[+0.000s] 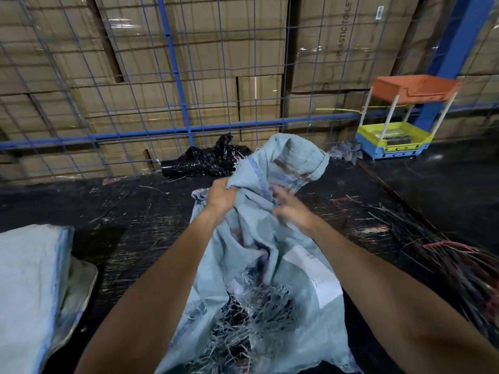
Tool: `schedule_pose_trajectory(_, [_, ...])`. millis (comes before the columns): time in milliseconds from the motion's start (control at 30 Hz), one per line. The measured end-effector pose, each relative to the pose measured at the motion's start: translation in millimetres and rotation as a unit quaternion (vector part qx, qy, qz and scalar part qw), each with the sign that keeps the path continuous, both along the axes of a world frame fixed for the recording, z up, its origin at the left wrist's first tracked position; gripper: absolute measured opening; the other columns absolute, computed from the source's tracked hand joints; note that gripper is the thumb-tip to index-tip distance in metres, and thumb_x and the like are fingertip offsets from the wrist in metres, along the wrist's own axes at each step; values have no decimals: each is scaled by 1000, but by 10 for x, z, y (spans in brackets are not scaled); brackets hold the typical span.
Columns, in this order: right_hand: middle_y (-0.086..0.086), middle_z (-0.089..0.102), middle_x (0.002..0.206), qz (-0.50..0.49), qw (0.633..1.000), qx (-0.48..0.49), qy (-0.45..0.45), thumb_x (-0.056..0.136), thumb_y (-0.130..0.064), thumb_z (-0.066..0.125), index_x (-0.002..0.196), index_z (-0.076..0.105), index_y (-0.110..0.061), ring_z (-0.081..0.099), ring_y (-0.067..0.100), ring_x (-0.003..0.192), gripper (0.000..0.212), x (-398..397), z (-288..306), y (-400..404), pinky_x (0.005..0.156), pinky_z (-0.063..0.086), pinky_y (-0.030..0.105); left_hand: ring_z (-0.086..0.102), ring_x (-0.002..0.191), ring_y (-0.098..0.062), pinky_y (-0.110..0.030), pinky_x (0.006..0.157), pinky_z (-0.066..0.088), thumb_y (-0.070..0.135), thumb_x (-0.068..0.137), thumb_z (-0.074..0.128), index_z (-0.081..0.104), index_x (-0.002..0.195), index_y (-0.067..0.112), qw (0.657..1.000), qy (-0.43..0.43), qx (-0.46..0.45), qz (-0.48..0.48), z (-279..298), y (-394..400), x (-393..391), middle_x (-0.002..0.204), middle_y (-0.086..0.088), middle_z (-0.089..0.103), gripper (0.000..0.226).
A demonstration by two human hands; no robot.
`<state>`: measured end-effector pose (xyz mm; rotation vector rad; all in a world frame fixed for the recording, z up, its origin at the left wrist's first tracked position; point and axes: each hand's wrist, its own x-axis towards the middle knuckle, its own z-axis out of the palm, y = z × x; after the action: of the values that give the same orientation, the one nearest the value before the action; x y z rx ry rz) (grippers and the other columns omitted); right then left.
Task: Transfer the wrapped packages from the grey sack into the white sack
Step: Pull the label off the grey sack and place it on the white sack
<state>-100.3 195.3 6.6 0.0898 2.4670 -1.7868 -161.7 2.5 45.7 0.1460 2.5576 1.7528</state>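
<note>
Grey sack contents hidden, right hand blurred

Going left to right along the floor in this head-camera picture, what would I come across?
White sack → grey sack, gripped by the left hand with the right hand on it → tangle of loose strapping. Farther back toward the right: black plastic bag, then the yellow and orange tray stand.
</note>
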Motion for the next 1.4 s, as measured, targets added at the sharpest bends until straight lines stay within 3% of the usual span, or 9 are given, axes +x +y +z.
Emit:
schedule_pose_trajectory(67, [-10, 57, 128, 75, 988, 121, -64, 85, -25, 74, 142, 46, -27, 55, 11, 114, 63, 111, -101, -29, 105, 46, 39, 68, 87, -27, -37, 74, 54, 8, 94, 58, 69, 101, 18, 999, -14, 47, -1, 64, 7, -52, 95, -7, 73, 16])
schedule_pose_trajectory(167, [4, 72, 92, -83, 968, 234, 25, 91, -30, 69, 118, 69, -17, 65, 21, 80, 31, -27, -58, -27, 83, 54, 38, 56, 114, -27, -40, 93, 45, 24, 93, 64, 55, 123, 20, 996, 65, -48, 26, 26, 86, -18, 116, -4, 61, 31])
schedule_pose_trajectory(333, [16, 71, 94, -283, 957, 35, 40, 89, -29, 66, 95, 74, -12, 65, 29, 91, 19, -391, 255, 84, 76, 52, 37, 48, 97, -25, -40, 82, 35, 55, 87, 61, 52, 109, 14, 838, 445, -299, 100, -25, 209, 481, 105, -7, 51, 47])
schedule_pose_trajectory(500, [8, 67, 74, -295, 952, -72, 25, 84, -23, 71, 84, 72, -10, 62, 25, 66, 14, -443, 178, 70, 58, 44, 29, 63, 90, -24, -34, 77, 49, 69, 88, 51, 51, 111, 16, 938, 32, -320, -132, -500, 355, 699, 96, -1, 64, 58])
schedule_pose_trajectory(600, [9, 70, 81, -245, 952, -179, 41, 85, -5, 70, 92, 72, -8, 65, 19, 66, 7, -333, 51, 104, 60, 53, 26, 62, 87, -22, -39, 79, 54, 30, 95, 63, 65, 101, 10, 980, -115, -111, -117, -846, 363, 639, 94, -6, 67, 21])
schedule_pose_trajectory(733, [-6, 62, 121, -232, 969, -62, 63, 84, -5, 72, 130, 60, -18, 61, 14, 107, 49, -197, -122, 236, 94, 50, 28, 62, 84, -23, -25, 70, 53, 18, 105, 43, 59, 122, 12, 987, -153, 50, -2, -752, 393, 568, 100, -12, 67, 25])
schedule_pose_trajectory(900, [2, 65, 104, -147, 958, 221, 108, 85, -16, 70, 91, 66, -25, 59, 22, 107, 11, 31, -300, 186, 92, 44, 24, 53, 113, -20, -28, 93, 45, 23, 108, 35, 31, 152, 16, 992, -125, -2, 2, -537, 469, 564, 140, -9, 51, 46])
schedule_pose_trajectory(1133, [-5, 63, 86, -27, 976, 197, -83, 83, -62, 66, 88, 57, -20, 58, 10, 77, 43, 301, -202, 31, 62, 41, 25, 34, 142, -32, -47, 113, 31, 43, 98, 56, 25, 153, 13, 974, -224, 31, -25, -500, 505, 537, 157, -10, 32, 70])
schedule_pose_trajectory(1400, [5, 67, 69, -41, 987, 88, -127, 84, -28, 78, 84, 63, -13, 59, 14, 58, 21, 363, -180, 31, 53, 46, 22, 50, 112, -17, -29, 91, 38, 19, 102, 52, 44, 143, 10, 982, -176, 37, -53, -477, 549, 554, 127, 3, 54, 42])
